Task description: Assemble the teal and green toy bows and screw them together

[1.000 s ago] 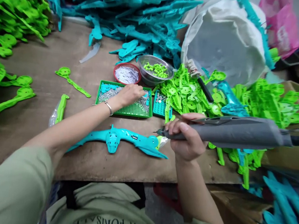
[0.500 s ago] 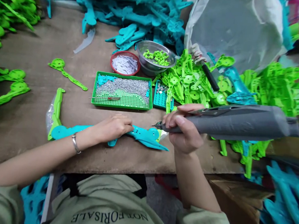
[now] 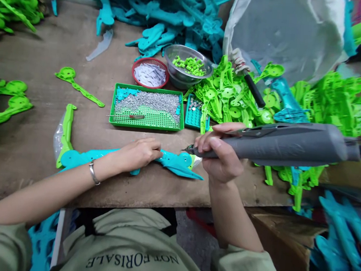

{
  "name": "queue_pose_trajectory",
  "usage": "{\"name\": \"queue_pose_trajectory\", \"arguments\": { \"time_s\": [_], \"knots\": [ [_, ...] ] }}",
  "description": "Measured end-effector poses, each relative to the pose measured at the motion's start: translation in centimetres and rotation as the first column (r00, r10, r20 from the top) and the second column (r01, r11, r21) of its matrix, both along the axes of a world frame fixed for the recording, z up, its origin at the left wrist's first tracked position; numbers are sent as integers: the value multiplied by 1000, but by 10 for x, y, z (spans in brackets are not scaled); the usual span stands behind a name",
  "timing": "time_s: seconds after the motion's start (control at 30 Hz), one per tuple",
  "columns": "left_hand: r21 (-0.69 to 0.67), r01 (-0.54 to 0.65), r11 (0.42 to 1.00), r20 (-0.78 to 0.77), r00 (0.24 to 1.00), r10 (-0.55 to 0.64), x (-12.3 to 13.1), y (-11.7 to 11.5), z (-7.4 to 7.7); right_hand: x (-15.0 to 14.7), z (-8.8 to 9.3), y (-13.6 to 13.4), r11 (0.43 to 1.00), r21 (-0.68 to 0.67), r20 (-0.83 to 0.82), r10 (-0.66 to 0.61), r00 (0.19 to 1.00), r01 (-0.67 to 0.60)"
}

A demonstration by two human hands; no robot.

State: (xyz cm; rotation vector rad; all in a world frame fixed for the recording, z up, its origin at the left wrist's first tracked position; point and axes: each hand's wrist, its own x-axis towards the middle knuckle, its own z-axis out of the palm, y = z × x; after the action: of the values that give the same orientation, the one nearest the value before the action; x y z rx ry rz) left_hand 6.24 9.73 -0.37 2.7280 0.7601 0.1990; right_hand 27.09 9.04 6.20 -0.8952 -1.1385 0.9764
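Observation:
A long teal plastic toy part (image 3: 178,164) lies flat near the table's front edge. My left hand (image 3: 137,153) rests on its middle, fingers curled and pinched at the part's surface; what they pinch is too small to name. My right hand (image 3: 221,156) is wrapped round a grey electric screwdriver (image 3: 281,142), held level with its tip just above the part's right end. A green tray (image 3: 146,122) with a heap of small metal screws and a thin red-handled tool stands just behind the part.
A red bowl (image 3: 136,66) of white pieces and a steel bowl (image 3: 178,55) of green bits stand behind the tray, a small teal tray (image 3: 194,120) beside it. Heaps of green parts (image 3: 322,101) lie right and left, teal parts (image 3: 166,12) at the back. A cardboard box (image 3: 285,241) stands below right.
My left hand left the screw tray and came down onto the middle of the teal part, where it now stays. The screwdriver has held almost still.

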Motion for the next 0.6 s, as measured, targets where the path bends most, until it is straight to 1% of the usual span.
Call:
{"name": "queue_pose_trajectory", "arguments": {
  "time_s": [0.17, 0.3, 0.37, 0.43, 0.53, 0.6],
  "knots": [
    [13, -43, 999, 12, 999, 43, 1, -3, -3, -3, -3, 1, 998, 41, -2, 37, 999, -37],
    [45, -119, 992, -21, 992, 121, 3, -13, -3, -8, -4, 2, 998, 24, -6, 56, 998, -56],
    [103, -150, 983, -24, 988, 153, 5, -21, -3, -12, -4, 2, 998, 13, -33, 67, 997, -66],
    [190, -173, 966, 2, 984, 176, 8, -30, -4, -16, -5, 2, 997, 8, -57, 77, 995, -76],
    [330, -241, 913, 75, 970, 230, 15, -42, -8, -19, -6, 3, 996, 11, -66, 87, 994, -87],
    [390, -282, 876, 99, 959, 265, 20, -48, -11, -21, -8, 4, 996, 6, -61, 88, 994, -87]
  ]
}}
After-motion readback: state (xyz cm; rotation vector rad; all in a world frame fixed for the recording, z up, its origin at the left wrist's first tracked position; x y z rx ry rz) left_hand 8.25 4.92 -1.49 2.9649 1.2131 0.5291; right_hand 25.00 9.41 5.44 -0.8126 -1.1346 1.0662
